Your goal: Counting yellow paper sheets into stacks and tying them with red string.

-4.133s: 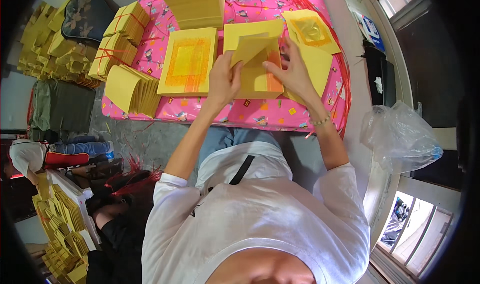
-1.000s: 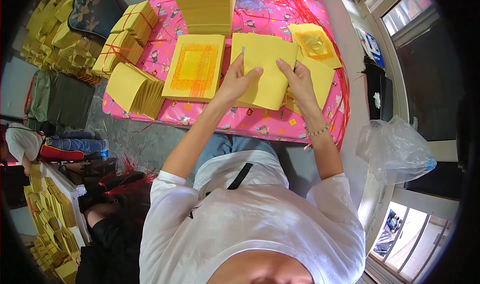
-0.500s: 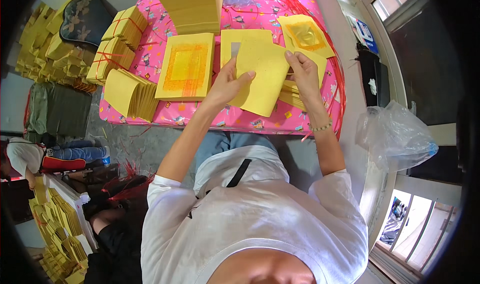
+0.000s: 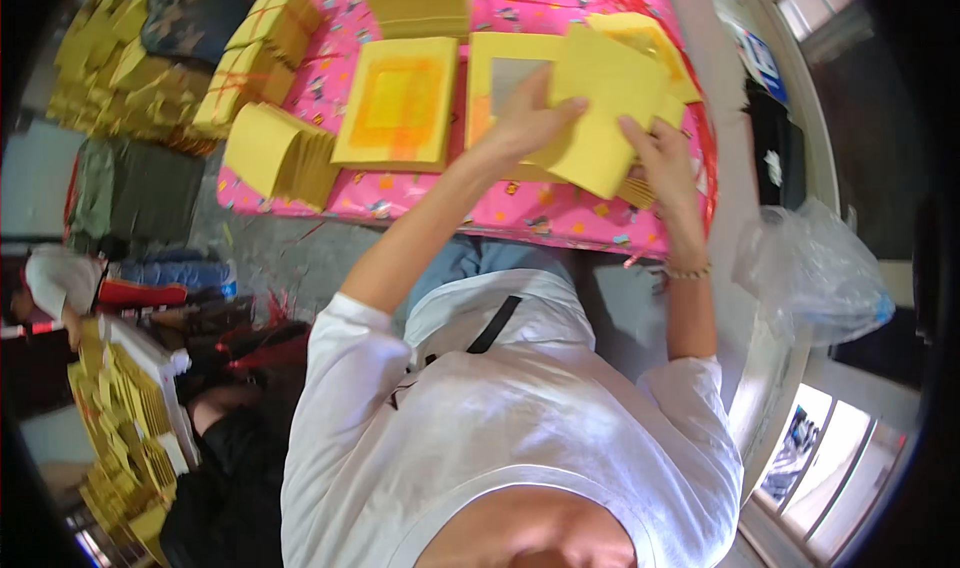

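A folded yellow paper sheet [image 4: 610, 93] hangs tilted above the right part of the table between my two hands. My left hand [image 4: 532, 120] grips its left side, thumb on top and fingers behind. My right hand [image 4: 668, 160] is closed at its lower right edge, the thumb against the paper. Under my left hand lies a yellow paper stack [image 4: 482, 63] with a silver-grey patch. To its left sits another stack [image 4: 400, 98] with an orange-bordered yellow square. A sheet with an orange and gold print [image 4: 683, 63] shows partly behind the held paper.
Folded papers [image 4: 290, 163] and red-tied bundles [image 4: 265, 43] line the left of the pink table cover [image 4: 480, 208]. A tall stack [image 4: 420, 3] stands behind. A clear plastic bag [image 4: 825, 278] hangs at right. A person in a white top [image 4: 60, 278] sits by more yellow papers at left.
Both hands have moved right with the yellow sheet, which now tilts more. The stack with the silver-grey patch shows more. The whole view has shifted slightly.
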Demonstrator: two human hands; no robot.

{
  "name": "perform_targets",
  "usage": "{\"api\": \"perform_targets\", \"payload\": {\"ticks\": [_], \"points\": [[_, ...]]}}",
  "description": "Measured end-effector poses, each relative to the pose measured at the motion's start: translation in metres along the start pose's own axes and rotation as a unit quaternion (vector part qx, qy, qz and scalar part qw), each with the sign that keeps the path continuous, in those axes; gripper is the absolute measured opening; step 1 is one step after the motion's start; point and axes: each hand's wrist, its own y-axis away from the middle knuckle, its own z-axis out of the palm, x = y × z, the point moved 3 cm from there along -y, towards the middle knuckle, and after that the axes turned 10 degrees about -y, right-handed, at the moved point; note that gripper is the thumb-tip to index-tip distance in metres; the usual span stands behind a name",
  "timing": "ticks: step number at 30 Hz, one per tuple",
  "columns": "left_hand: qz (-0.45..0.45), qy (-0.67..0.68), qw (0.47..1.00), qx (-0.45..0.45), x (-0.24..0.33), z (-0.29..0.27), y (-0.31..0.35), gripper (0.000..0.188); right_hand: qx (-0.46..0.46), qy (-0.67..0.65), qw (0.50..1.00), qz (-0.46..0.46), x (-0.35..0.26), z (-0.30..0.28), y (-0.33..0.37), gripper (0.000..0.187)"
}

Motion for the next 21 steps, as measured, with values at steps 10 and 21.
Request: {"api": "perform_targets", "payload": {"ticks": [10, 21], "points": [[-0.022, 0.077, 0.997, 0.003, 0.016, 0.033, -0.023, 0.035, 0.002, -0.023, 1.000, -0.001, 0.005, -0.039, 0.010, 0.027], [-0.040, 0.061, 0.997, -0.005, 0.001, 0.048, -0.046, 0.032, 0.025, -0.007, 1.000, 0.011, 0.007, -0.057, 0.012, 0.023]]}}
